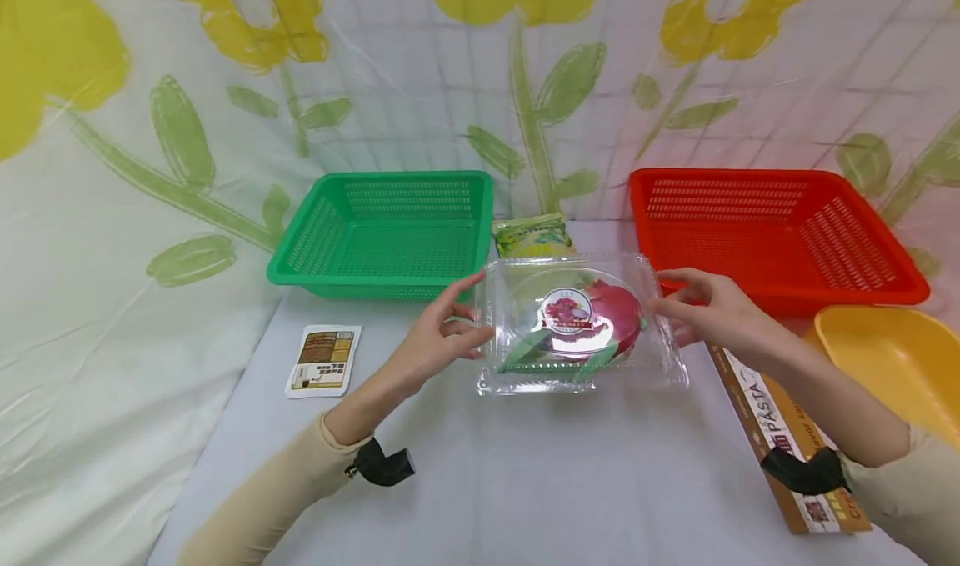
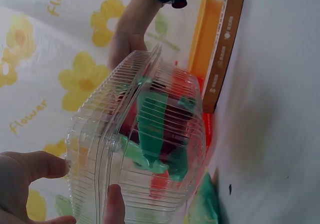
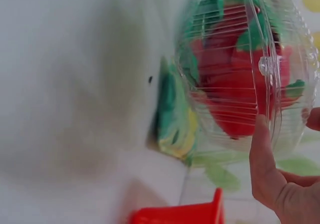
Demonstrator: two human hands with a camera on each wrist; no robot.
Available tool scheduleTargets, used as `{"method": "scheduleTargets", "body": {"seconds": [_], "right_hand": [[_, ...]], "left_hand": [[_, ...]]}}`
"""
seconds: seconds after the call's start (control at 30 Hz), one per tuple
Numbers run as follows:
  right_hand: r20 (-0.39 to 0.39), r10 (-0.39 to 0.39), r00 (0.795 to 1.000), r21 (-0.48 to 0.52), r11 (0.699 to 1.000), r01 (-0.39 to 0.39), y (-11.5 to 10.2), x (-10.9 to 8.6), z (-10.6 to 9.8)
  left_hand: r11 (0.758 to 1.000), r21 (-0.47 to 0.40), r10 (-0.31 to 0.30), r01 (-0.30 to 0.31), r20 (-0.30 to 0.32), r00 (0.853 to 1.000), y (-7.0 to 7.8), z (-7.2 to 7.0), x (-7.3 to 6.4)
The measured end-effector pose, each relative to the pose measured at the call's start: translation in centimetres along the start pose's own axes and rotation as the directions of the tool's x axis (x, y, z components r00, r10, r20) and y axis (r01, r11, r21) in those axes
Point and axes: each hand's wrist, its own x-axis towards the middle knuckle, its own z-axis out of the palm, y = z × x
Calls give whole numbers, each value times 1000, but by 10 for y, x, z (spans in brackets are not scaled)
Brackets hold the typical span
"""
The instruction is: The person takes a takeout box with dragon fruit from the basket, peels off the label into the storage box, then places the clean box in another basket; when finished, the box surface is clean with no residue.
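Note:
A clear plastic clamshell box [image 1: 536, 385] is held up over the white table, its lid facing the head camera. Inside it lies a red dragon fruit [image 1: 621, 314] with green leaf tips, partly covered by a round label [image 1: 567, 312] on the lid. My left hand [image 1: 442, 333] pinches the box's left end, thumb and fingers at the rim. At the opposite end, my right hand [image 1: 708, 306] grips the edge between thumb and fingers. Both wrist views show the ribbed box from its sides, the left fingers [image 2: 115, 206] and a right finger [image 3: 262, 149] against its rim.
Behind the box stand a green basket [image 1: 375, 289] at left and a red basket [image 1: 765, 299] at right, with a green-yellow packet [image 1: 534, 237] between them. A white-brown pouch [image 1: 325, 362] lies left. Beneath the right forearm are a pasta box [image 1: 772, 433] and a yellow bin [image 1: 892, 366].

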Motion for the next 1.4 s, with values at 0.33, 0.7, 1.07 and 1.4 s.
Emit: {"method": "scheduleTargets", "body": {"seconds": [0.33, 0.7, 1.07, 1.4], "right_hand": [[39, 24, 999, 53, 998, -26, 36, -10, 13], [43, 62, 997, 116, 991, -66, 59, -11, 24], [47, 73, 996, 92, 993, -77, 67, -9, 22], [43, 35, 998, 134, 990, -41, 72, -7, 22]], "left_hand": [[996, -41, -75, 75, 18, 997, -39, 21, -5], [996, 3, -91, 91, 36, 995, -62, 29, -3], [996, 63, -74, 70, 52, 996, -67, 32, 1], [944, 329, -11, -1, 35, 999, -67, 28, 5]]}}
